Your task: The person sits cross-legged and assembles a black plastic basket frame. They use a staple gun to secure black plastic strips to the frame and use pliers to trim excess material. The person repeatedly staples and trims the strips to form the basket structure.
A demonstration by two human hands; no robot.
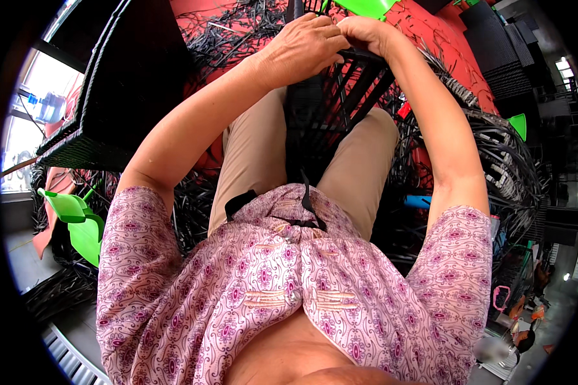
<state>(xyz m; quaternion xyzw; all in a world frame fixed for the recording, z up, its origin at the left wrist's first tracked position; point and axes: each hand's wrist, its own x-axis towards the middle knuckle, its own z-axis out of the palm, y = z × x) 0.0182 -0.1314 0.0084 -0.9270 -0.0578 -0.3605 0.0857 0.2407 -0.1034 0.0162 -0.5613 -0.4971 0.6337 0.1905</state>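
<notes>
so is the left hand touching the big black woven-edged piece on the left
Apart: the head view shows loose black strips in the gap between the left hand and the woven-edged piece.

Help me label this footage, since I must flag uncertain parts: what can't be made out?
All in the head view:
Fingertips of the right grip: hidden by its own bent fingers.
Whatever lies between it and the left grip: covered by both.
Lower part of the black slatted frame: lost in shadow.
Full shape of the bright green thing: cut off by the upper edge.
Surface detail of the dark panel: too dark.
</notes>
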